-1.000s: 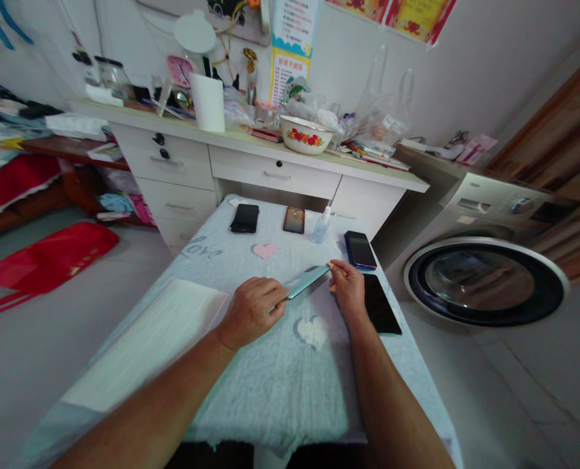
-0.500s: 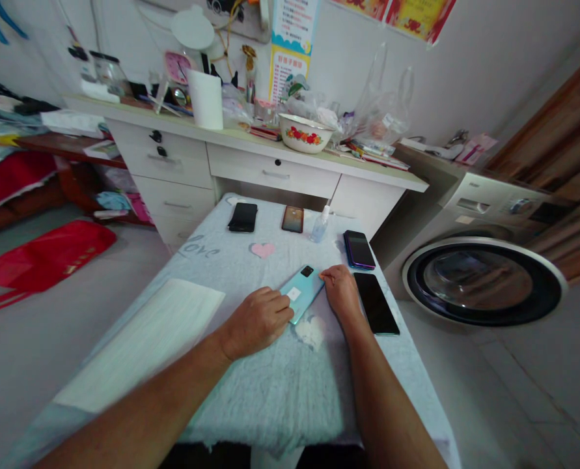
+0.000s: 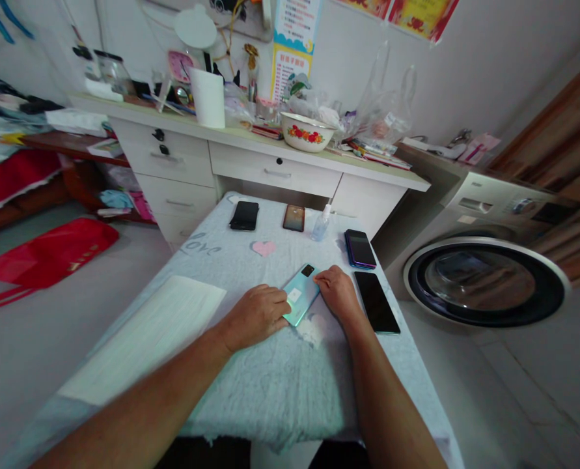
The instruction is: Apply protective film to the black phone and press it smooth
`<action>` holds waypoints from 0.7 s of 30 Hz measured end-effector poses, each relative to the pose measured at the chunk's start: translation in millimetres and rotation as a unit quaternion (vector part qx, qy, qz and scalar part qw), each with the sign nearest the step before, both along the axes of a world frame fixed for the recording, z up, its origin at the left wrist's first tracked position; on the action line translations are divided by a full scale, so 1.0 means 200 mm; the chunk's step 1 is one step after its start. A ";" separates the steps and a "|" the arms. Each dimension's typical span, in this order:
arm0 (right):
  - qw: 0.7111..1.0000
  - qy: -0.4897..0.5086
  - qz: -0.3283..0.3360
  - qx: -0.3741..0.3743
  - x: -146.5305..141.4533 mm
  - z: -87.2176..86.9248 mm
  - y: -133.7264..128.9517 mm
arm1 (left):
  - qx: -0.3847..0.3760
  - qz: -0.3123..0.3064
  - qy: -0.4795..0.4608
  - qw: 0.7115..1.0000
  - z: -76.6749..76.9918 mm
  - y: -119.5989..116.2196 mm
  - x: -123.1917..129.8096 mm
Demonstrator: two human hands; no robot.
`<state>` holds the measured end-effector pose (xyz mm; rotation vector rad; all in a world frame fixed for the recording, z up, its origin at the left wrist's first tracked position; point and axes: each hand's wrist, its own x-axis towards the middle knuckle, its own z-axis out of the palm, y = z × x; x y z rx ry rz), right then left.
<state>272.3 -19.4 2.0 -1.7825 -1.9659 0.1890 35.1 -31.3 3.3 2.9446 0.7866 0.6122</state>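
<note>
A light blue-green smartphone (image 3: pixel 297 296) lies back side up on the cloth, tilted to the right, with a dark camera block at its top and a pale square patch in the middle. My left hand (image 3: pixel 258 314) grips its lower left edge between thumb and fingers. Pinched fingers of my right hand (image 3: pixel 337 292) touch the back near the upper right edge; anything between them is too small to name. Just right of that hand lies a black-screened phone (image 3: pixel 376 303). Beyond it, another dark phone (image 3: pixel 360 249) with a purple-blue rim rests on the cloth.
On the cloth-covered table (image 3: pixel 270 384) stand a small clear spray bottle (image 3: pixel 321 225), a brown phone-shaped item (image 3: pixel 294 218) and a black phone-like item (image 3: pixel 244 215). A whitish sheet (image 3: pixel 148 339) lies left. Behind is a cluttered desk (image 3: pixel 250 156); a washing machine (image 3: pixel 485 260) stands right.
My right fingertips have shifted left from the phone's upper right edge onto its back. My left hand still holds the lower end, its fingers slightly changed.
</note>
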 end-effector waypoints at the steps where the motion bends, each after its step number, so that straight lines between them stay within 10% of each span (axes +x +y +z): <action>1: 1.000 0.003 0.009 -0.002 -0.01 0.00 0.00 | -0.007 0.003 -0.001 1.000 0.00 0.00 0.00; 12: 0.991 0.040 0.126 0.024 -0.06 -0.02 -0.04 | -0.066 0.059 -0.033 0.996 0.02 0.03 -0.02; 21: 1.000 -0.006 0.024 0.012 -0.05 -0.03 0.01 | -0.112 0.095 -0.026 0.989 0.00 0.04 -0.02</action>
